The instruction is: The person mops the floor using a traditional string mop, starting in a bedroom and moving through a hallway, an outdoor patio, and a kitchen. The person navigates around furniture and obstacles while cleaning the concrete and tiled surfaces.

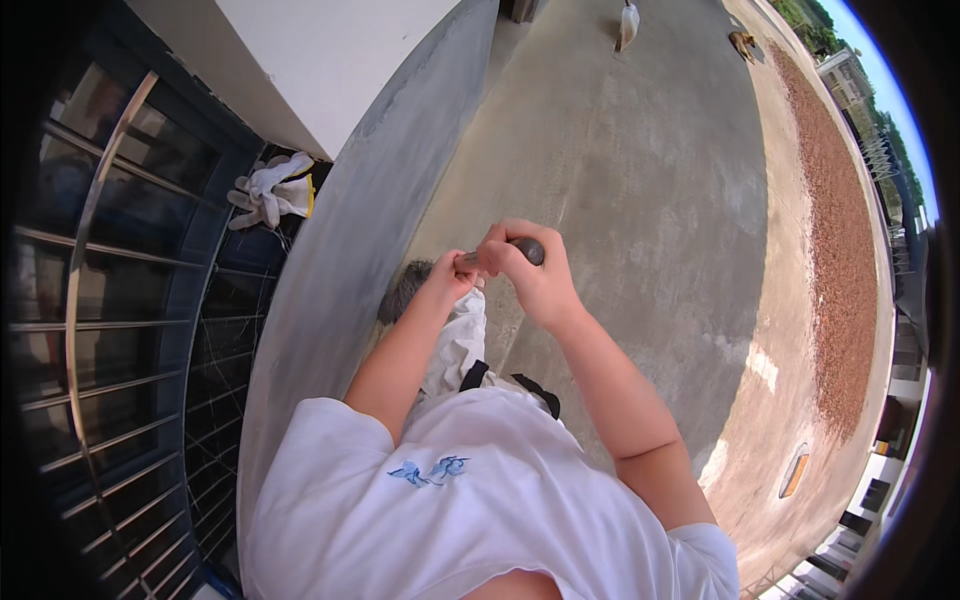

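Both hands grip a grey stick-like handle [467, 261] held in front of my chest. My left hand [447, 280] is closed around its lower part, just above a dark bristly brush head [402, 290] that rests by the concrete kerb. My right hand [532, 277] is wrapped over the handle's upper end, whose rounded dark tip [531, 249] pokes out past the fingers. The two hands touch each other. Below them are my white shirt and light trousers.
A sloping grey concrete kerb [330, 300] runs along the left, with barred windows [120, 330] beyond it and white work gloves [270, 192] on the sill. Concrete paving [640, 180] stretches ahead; a reddish-brown granular strip [840, 250] lies right. A dog [742, 42] lies far off.
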Demonstrator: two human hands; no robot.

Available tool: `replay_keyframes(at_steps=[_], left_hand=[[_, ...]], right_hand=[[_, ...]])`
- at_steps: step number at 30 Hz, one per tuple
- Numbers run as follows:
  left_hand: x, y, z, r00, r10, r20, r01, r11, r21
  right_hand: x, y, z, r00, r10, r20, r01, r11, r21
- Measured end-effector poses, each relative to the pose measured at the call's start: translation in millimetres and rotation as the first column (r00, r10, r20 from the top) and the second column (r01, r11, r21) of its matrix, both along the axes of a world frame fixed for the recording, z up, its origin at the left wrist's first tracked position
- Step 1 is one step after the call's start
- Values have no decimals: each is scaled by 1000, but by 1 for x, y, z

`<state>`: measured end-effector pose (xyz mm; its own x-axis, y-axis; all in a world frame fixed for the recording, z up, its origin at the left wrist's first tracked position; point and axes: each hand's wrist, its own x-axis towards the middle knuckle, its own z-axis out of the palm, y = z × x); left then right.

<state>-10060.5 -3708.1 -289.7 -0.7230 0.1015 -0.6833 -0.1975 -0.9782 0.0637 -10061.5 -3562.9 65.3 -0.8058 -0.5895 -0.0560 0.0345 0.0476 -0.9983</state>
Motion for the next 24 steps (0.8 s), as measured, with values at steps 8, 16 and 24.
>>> replay_keyframes(at_steps=[8,16,24], left_hand=[[-230,13,39,910,201,363,-211,977,-12],[-347,-2,4,808,240,538,-274,962,-18],[-462,21,-39,587,393,708,-391,903,-177]], right_hand=[[-291,-27,-21,981,-51,187,71,992,-102],[-462,-40,-85,935,23,353,28,990,-136],[-632,-10,-148,873,231,430,-237,971,-39]])
